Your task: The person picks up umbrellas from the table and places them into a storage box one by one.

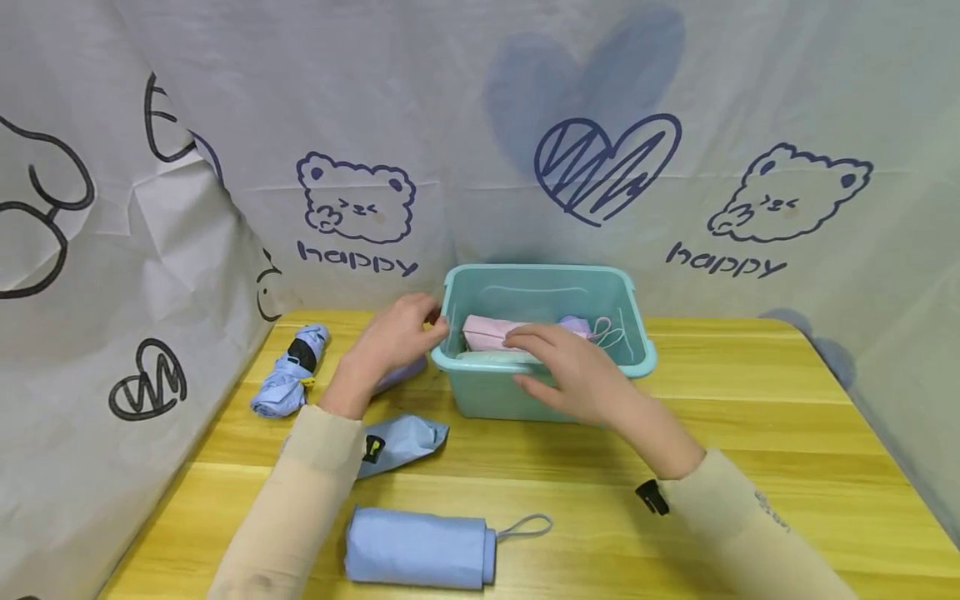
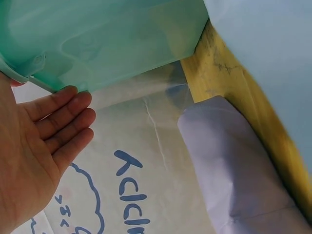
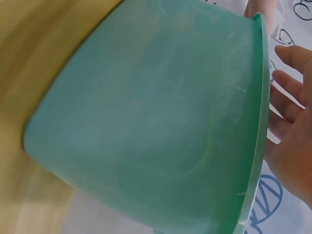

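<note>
- The left hand [image 1: 393, 337] is at the bin's left rim, fingers extended and relaxed.
- The right hand [image 1: 566, 371] hovers over the front rim of the bin [image 1: 480, 398], fingers loosely spread and holding nothing.
- The pink umbrella [image 1: 486, 332] lies inside the bin, which stands on the bench [image 1: 750, 400].
- The purple umbrella [image 1: 407, 372] lies outside, left of the bin.
- Nearest the person, a folded blue umbrella [image 1: 420, 548] with a loop lies on the bench.
</note>
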`<state>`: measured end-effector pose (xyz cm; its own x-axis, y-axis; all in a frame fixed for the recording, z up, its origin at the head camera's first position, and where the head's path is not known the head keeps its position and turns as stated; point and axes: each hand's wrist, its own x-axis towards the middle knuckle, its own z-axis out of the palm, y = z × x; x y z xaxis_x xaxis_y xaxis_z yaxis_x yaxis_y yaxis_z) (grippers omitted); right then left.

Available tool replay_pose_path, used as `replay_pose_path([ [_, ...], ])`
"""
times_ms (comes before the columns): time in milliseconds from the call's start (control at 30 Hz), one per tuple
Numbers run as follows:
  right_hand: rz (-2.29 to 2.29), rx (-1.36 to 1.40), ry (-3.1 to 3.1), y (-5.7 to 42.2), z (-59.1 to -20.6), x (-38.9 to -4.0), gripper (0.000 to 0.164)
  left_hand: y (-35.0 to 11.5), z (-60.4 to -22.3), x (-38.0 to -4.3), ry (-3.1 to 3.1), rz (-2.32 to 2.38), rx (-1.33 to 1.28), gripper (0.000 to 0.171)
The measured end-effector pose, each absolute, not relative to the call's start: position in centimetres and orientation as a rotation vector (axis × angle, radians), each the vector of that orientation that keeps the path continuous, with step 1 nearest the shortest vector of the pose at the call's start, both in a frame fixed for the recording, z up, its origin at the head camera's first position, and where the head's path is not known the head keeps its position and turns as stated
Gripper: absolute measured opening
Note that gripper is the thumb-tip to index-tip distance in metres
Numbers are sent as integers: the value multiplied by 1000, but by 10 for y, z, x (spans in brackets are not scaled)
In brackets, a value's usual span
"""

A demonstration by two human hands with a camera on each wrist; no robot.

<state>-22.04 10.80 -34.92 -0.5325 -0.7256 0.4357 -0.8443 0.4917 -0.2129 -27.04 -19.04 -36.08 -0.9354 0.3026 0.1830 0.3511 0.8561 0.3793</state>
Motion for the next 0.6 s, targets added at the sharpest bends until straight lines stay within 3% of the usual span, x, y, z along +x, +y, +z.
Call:
replay_pose_path([
  [600,567,1430,-2199,90,-398,-165,54,-191,-357,-270,-2900,-531,-558,21],
])
